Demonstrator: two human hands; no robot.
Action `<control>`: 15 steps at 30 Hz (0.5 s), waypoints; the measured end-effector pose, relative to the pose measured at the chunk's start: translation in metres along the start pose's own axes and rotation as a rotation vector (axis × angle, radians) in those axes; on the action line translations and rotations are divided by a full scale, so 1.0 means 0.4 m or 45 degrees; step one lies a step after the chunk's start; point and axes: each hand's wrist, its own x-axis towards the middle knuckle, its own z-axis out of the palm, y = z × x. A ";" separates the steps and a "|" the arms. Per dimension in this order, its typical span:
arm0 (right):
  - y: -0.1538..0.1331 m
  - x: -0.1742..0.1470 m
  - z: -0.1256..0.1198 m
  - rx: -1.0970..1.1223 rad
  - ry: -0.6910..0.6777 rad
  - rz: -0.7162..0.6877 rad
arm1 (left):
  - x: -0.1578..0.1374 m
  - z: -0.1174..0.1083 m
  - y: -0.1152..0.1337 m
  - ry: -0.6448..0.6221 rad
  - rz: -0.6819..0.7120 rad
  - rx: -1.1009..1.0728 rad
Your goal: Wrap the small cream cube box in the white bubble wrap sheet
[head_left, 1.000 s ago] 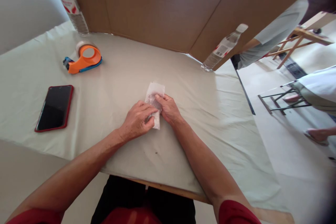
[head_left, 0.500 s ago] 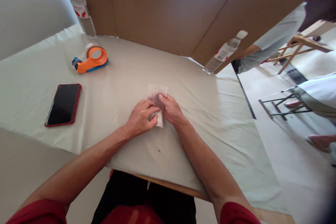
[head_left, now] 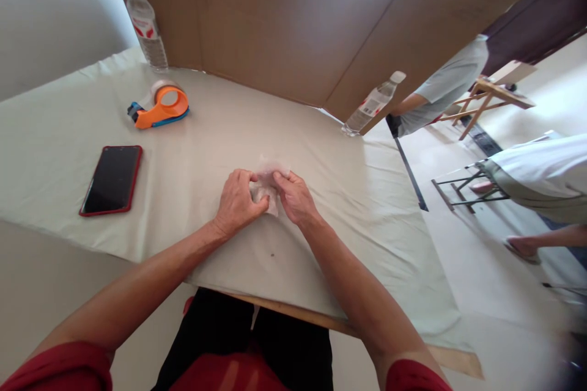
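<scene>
A small, crumpled, translucent white sheet [head_left: 269, 169], like thin plastic wrap, is between my hands just above the cloth-covered table [head_left: 220, 134]. My right hand [head_left: 296, 197] pinches its right side, thumb on top. My left hand [head_left: 239, 198] curls round the left side, its thumb and fingertips at the sheet's folded lower part. The fingers partly cover the sheet, and I cannot make out whether anything lies inside it.
To the left lie a phone [head_left: 112, 181] with a red edge and an orange tape dispenser [head_left: 162, 109]. Water bottles stand at the back left [head_left: 147, 30] and right [head_left: 373, 104], against a cardboard panel [head_left: 270, 24]. Beyond the table's right edge, people sit near a folding stool [head_left: 472, 183].
My left hand has shifted slightly left and its thumb and fingers have spread wider. The sheet looks more crumpled, with its lower part turned. The view has swung a little to the right.
</scene>
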 end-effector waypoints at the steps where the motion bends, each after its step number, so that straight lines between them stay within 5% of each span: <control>1: 0.001 -0.007 0.000 -0.035 0.005 -0.034 | 0.000 0.003 -0.003 0.008 -0.021 -0.032; 15: 0.005 -0.117 -0.031 -0.635 -0.124 -0.395 | 0.023 -0.012 -0.005 -0.324 -0.109 -0.386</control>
